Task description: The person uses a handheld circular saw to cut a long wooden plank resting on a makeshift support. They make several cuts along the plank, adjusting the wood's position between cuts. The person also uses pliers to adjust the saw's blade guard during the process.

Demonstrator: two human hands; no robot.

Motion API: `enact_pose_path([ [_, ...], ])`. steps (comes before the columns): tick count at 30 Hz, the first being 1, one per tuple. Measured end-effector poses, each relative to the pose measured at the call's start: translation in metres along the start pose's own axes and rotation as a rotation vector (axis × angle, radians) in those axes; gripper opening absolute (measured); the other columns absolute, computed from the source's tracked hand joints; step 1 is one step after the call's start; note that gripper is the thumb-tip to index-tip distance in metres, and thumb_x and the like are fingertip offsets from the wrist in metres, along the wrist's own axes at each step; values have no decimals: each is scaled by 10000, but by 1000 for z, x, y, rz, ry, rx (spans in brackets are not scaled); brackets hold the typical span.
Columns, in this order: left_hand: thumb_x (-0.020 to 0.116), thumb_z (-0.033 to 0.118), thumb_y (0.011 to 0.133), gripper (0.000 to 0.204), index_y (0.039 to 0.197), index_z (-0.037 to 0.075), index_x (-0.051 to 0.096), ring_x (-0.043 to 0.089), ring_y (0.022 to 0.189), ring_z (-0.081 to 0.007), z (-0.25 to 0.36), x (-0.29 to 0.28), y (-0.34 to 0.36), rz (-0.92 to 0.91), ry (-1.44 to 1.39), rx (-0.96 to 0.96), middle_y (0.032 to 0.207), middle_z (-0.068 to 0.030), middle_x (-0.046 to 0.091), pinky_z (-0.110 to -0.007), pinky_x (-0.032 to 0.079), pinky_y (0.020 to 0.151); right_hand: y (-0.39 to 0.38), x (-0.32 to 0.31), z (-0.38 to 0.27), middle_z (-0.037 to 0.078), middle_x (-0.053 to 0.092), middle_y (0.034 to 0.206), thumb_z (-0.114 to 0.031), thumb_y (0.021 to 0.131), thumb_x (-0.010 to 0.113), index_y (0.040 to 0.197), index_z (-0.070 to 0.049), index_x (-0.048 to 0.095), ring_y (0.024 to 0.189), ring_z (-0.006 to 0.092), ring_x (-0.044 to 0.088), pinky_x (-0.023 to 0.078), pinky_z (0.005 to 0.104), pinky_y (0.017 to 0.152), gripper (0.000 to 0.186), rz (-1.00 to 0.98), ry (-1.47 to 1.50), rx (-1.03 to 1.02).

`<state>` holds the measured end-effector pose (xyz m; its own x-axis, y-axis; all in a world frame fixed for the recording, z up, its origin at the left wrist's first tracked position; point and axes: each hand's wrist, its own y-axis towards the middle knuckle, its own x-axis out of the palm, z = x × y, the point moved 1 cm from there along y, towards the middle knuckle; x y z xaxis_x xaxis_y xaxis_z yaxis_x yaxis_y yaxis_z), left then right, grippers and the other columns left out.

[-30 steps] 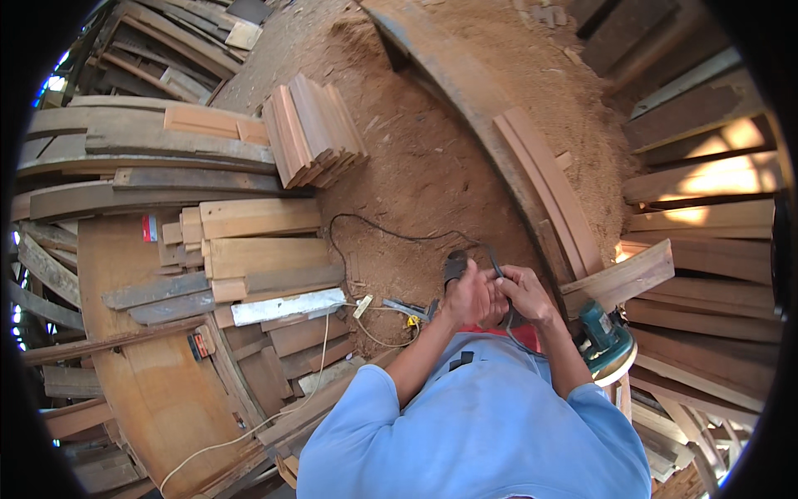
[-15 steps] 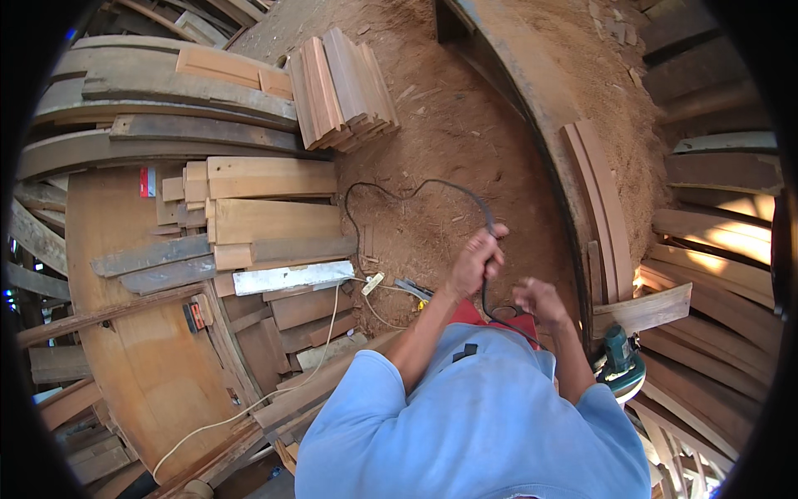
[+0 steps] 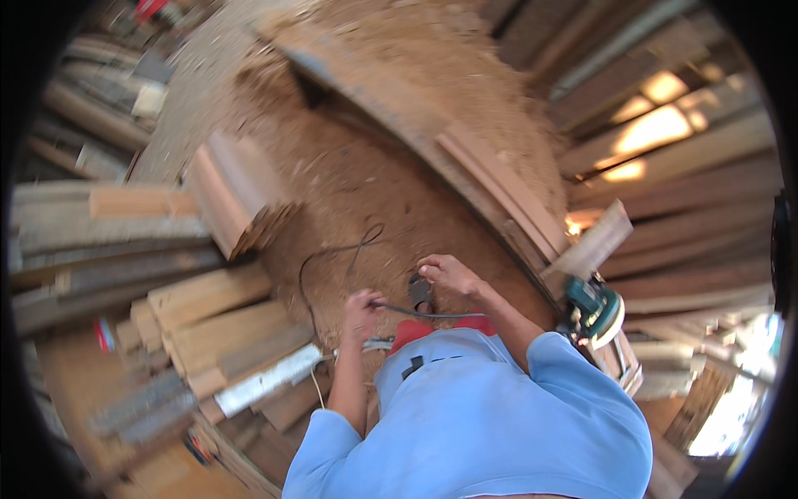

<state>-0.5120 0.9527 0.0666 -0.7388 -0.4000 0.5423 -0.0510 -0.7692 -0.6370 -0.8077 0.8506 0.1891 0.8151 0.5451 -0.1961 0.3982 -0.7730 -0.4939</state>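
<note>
My left hand [image 3: 363, 314] is closed around a black cable [image 3: 416, 313], which stretches rightward across my red shorts, below my other hand. My right hand [image 3: 445, 274] is raised just right of a dark shoe [image 3: 420, 289], its fingers curled; I cannot make out whether anything is in them. More black cable [image 3: 309, 291] lies looped on the sawdust-covered ground ahead. A green power tool [image 3: 592, 308] sits to the right of my right forearm, by a short upright board [image 3: 603, 237].
A long beam [image 3: 374, 100] runs diagonally ahead, with narrow boards [image 3: 499, 187] along it. A stack of planks [image 3: 237, 187] stands front left. More timber piles [image 3: 212, 324] fill the left, with a white-painted board [image 3: 266, 384]. Tall planks [image 3: 665, 216] line the right.
My view has swung and blurred. My left hand has moved down and leftward with the cable. My right hand has risen and moved away from it, with the cable running below it.
</note>
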Motion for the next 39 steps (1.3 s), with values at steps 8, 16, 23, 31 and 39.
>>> enact_pose_path([
  [8, 687, 286, 1027, 253, 1060, 36, 670, 633, 572, -207, 8, -130, 42, 569, 1247, -400, 704, -27, 608, -375, 553, 500, -140, -108, 35, 254, 687, 1309, -263, 1019, 589, 1317, -5, 678, 1263, 414, 634, 480, 473, 1108, 404, 784, -173, 184],
  [16, 654, 291, 1039, 317, 1275, 81, 629, 638, 738, -168, -76, -12, 67, 145, 1250, -448, 941, -70, 683, -358, 553, 621, -305, -158, 138, 269, 543, 1443, -172, 921, 728, 1484, -35, 522, 1346, 448, 515, 400, 533, 1150, 615, 1527, -349, 685],
  [23, 688, 279, 1036, 418, 1377, 44, 626, 689, 904, -167, -148, 137, 76, -272, 1094, -238, 1148, -97, 715, -332, 578, 753, -314, -129, 259, 330, 574, 1429, -184, 930, 710, 1524, 78, 409, 1345, 461, 555, 425, 469, 1143, 715, 1423, -171, 576],
  [31, 632, 273, 1050, 356, 1324, 46, 644, 666, 826, -145, -180, 56, 15, 140, 817, -241, 1073, -69, 706, -299, 550, 676, -322, -149, 346, 38, 673, 1054, -211, 959, 748, 1262, -13, 625, 896, 153, 624, 515, 317, 810, 383, 1274, 403, 451],
  [39, 650, 192, 977, 208, 912, 19, 746, 587, 584, -165, -249, -123, -139, 576, 824, -508, 713, -60, 657, -349, 461, 512, -327, -162, 355, -16, 644, 978, -108, 971, 690, 1100, -88, 664, 801, 92, 569, 487, 274, 739, 133, 1151, 453, 394],
])
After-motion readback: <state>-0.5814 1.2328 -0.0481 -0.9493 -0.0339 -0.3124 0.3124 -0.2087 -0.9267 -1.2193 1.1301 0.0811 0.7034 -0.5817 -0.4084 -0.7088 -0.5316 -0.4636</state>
